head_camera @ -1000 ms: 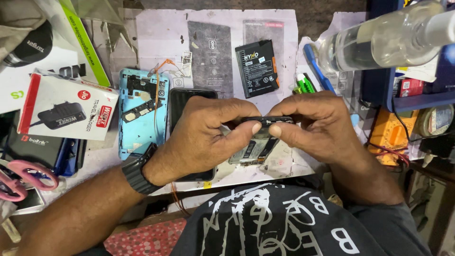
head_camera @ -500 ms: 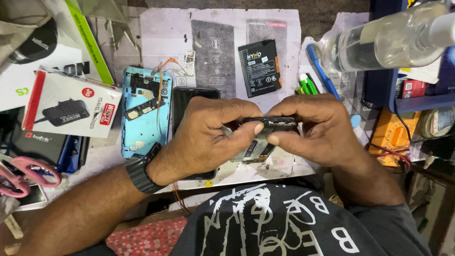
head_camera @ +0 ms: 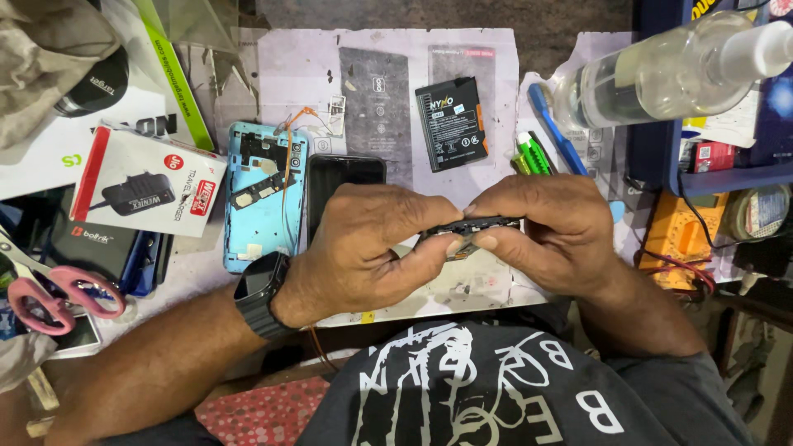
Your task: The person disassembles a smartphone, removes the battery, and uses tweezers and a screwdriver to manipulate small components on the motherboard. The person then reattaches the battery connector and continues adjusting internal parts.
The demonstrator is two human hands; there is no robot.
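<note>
Here, line by line:
Left hand: my left hand, a black smartwatch on its wrist, pinched one end of a thin, dark, flat phone part edge-on between thumb and fingers.
Right hand: my right hand pinched the other end, thumb under and fingers curled over the top.
Where the part was: it was held just above the pale work mat, in front of my chest, both hands touching it.
Nearby: a light-blue opened phone back shell lay beside a black phone with a dark screen; a black rectangular battery lay further back.
Risk: I judged that squeezing or bending it between both grips could crack it.
Risk: a slip could drop it among the clutter, near the pink-handled scissors.
</note>
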